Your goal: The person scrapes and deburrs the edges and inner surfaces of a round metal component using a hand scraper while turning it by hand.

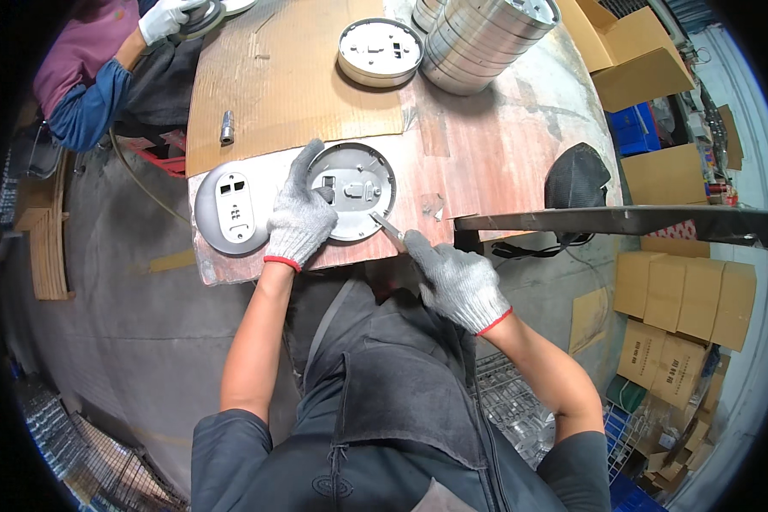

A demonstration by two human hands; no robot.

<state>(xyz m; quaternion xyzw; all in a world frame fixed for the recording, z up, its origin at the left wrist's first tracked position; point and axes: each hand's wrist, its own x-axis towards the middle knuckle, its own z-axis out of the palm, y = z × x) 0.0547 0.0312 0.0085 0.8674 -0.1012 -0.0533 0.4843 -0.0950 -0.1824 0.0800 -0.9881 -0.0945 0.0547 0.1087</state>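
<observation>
A round grey metal cover (358,218) lies inner side up at the near edge of the table. My left hand (304,213), in a grey-white knit glove, holds its left side, the thumb across the inner face and the index finger stretched along the rim. Gripped in my gloved right hand (452,277) is a slim flat metal hand tool (390,229), its kind unclear. The tool's tip touches the cover's lower right, near the rim. Left of my left hand rests another round cover (206,213) with a white oval panel.
Behind lie a cardboard sheet (290,94), a short metal cylinder (227,128), a round part (380,51) and stacked metal rings (478,51). A long metal bar (623,219) juts in from the right near a black mesh object (576,175). A co-worker's gloved hand (164,19) works at the far left.
</observation>
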